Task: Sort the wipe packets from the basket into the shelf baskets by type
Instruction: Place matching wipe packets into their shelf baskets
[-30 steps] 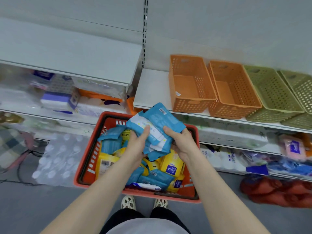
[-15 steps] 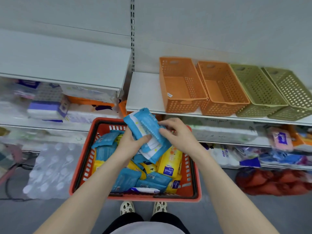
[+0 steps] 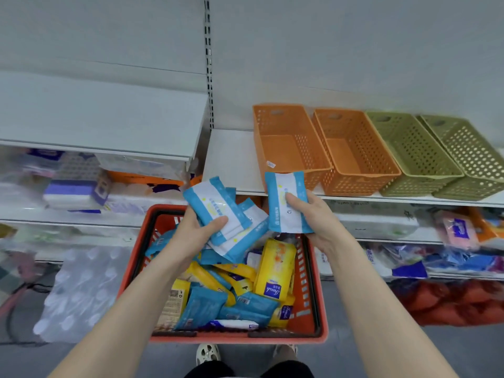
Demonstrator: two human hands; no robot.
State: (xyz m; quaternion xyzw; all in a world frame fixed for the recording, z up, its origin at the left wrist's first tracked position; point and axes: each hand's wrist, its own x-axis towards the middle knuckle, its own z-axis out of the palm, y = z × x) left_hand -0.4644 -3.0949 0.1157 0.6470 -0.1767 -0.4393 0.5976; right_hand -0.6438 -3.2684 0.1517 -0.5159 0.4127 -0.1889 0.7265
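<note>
Head view: blue-and-white wipe packets (image 3: 226, 222) are split between both hands, above the red basket (image 3: 320, 296). The right hand (image 3: 313, 216) grips a single packet (image 3: 283, 192), thumb across its face and fingers wrapped behind. That packet is held up in front of the shelf (image 3: 231, 159) edge, just below the left orange basket (image 3: 283, 151).

The left hand (image 3: 196, 233) pinches a fanned stack (image 3: 215, 211) of the same type under its thumb. Count is unclear, three or more. My read: one type is being batched in the left hand and one piece is peeled off to drop.

The packets are flat, soft film pouches, glossy, with crimped ends and a white label panel. They flex and slide on each other, so the fan could slip.

The red basket is rigid slotted plastic. It holds a jumble of yellow packets (image 3: 274, 268) and darker blue packets (image 3: 204, 306).

Sorting looks barely started: the shelf baskets show bare floors as far as visible. The left orange basket, second orange basket (image 3: 343, 154) and two olive-green baskets (image 3: 403, 148) are perforated rigid plastic. They stand side by side with open tops, which makes them easy drop targets.

Likely next step: lift the right-hand packet into one of them.
</note>
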